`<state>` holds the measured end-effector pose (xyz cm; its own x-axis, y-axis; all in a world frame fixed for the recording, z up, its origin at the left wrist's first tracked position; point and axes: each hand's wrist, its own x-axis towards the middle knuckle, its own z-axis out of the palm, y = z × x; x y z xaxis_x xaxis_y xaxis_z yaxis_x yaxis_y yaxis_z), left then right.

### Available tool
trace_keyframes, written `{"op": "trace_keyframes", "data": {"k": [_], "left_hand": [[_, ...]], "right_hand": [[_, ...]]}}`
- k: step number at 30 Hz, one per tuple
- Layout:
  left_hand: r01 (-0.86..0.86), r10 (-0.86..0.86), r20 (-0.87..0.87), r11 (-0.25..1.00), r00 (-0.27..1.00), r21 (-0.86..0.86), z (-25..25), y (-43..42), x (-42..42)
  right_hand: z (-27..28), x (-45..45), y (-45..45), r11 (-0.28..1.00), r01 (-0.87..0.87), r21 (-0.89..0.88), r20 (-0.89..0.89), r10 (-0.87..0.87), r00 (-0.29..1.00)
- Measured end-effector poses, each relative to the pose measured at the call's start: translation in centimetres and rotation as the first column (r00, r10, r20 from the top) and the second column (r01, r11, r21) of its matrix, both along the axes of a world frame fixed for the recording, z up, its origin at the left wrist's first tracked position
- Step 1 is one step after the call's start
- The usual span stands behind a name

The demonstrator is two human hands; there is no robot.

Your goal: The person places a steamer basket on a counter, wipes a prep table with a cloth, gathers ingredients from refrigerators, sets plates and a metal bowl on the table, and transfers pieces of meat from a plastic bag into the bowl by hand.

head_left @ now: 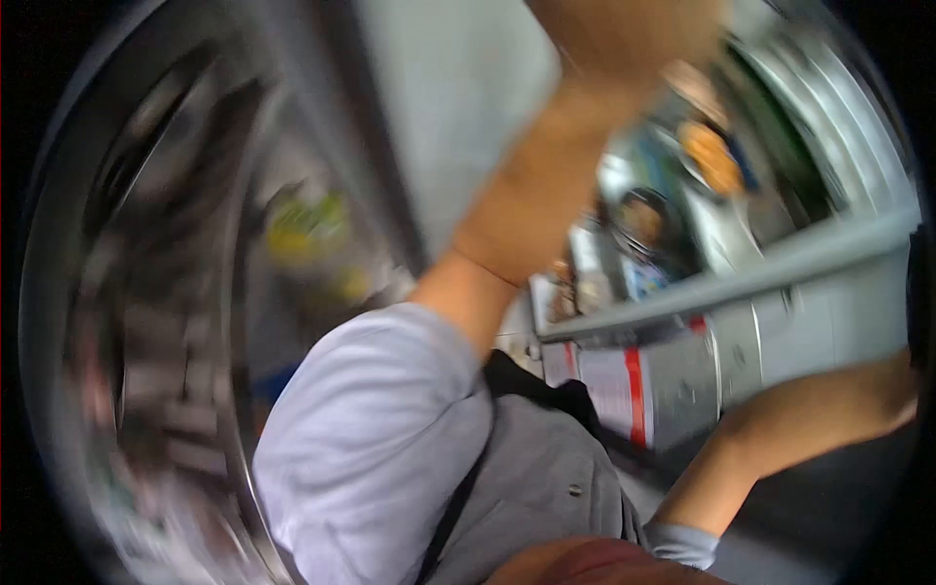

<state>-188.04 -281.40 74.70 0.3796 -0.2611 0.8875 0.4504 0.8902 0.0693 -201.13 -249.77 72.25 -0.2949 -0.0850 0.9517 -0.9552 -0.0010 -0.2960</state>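
Observation:
My left hand (639,34) is a blur at the top edge, raised in front of an open drawer or shelf bin with a pale rim (760,271). Its fingers are cut off or smeared, so what it holds, if anything, does not show. Inside the bin, near my left forearm, are a round dark-rimmed container (642,219) and an orange item (712,158). My right forearm reaches to the right edge of the view, beside a dark vertical shape (918,302); my right hand is out of sight.
Below the bin stands a silvery box with a red stripe (636,390). On the left, blurred shelves or a cabinet with a curved metal edge (232,390) hold yellow-green items (307,226). A pale upright panel (458,107) rises between the two sides.

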Motion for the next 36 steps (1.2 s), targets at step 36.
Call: {"op": "trace_keyframes", "data": {"k": [36], "left_hand": [[-0.733, 0.116, 0.849, 0.573, 0.516, 0.367, -35.4, -4.3, 22.8]], "right_hand": [[-15.8, 48.4, -27.7, 0.051, -0.976, 0.212, 0.351, 0.928, 0.125]]}}
